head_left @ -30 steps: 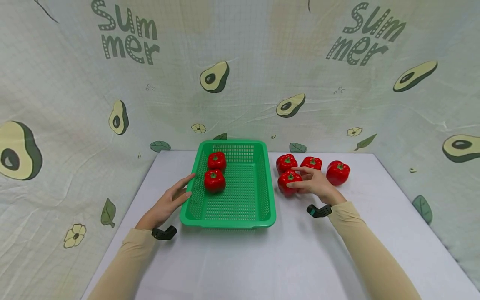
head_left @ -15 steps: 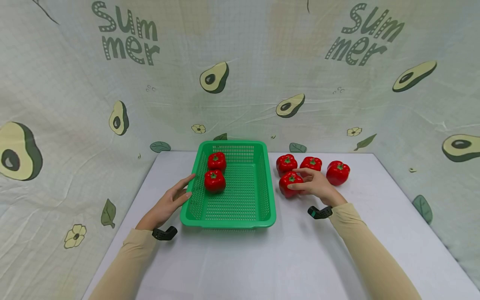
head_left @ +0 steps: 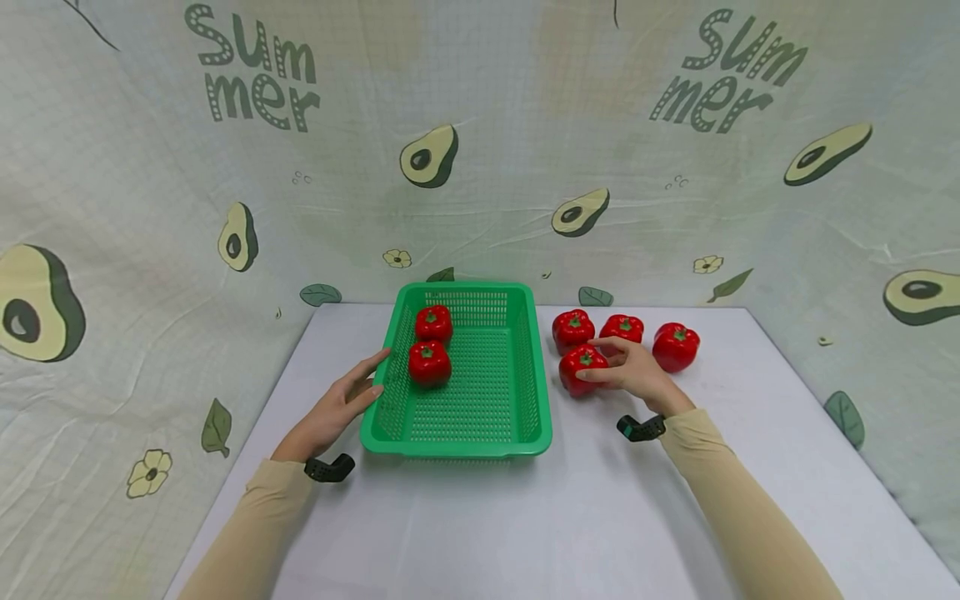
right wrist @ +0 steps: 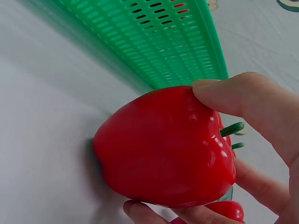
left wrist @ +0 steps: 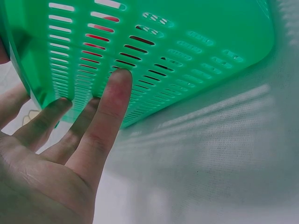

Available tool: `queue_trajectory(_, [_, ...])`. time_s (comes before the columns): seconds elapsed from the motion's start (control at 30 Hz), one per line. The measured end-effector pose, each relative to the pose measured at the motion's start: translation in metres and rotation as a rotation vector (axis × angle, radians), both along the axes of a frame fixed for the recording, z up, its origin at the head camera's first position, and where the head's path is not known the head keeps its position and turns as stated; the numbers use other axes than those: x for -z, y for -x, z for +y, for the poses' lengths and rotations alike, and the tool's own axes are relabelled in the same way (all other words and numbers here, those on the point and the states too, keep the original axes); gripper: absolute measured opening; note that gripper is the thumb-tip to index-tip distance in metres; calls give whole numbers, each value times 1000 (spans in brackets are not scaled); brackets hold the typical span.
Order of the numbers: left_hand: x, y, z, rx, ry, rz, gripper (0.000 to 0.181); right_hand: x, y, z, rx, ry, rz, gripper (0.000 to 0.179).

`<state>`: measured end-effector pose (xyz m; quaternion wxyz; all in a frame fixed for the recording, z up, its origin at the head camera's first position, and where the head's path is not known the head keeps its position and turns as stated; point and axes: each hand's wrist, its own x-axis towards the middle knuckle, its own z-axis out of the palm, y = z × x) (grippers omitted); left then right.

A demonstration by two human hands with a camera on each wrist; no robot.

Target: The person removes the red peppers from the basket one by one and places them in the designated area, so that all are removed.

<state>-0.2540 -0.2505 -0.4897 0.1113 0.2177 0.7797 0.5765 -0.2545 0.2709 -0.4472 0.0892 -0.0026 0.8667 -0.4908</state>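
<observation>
Pepper (head_left: 576, 364) shifted slightly rightward in right hand (head_left: 637, 372); left hand (head_left: 328, 415) touches basket (head_left: 468, 448).

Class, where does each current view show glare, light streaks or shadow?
Head view: soft shadow on the white table beside the right sleeve; left wrist view: pale streaks beside the green basket; right wrist view: small glints on the held red pepper, with shadow alongside it.

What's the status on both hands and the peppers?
Right hand gripping a red pepper beside the basket. Left hand touching basket's left side. Two peppers inside, three others outside. In the way: basket's right wall.
</observation>
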Motion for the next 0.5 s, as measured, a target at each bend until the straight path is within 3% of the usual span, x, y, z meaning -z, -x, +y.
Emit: queue_trajectory(0.5, [1,0,-1,-6,-3,-4,65,-6,-2,0,-3,-26,19,84])
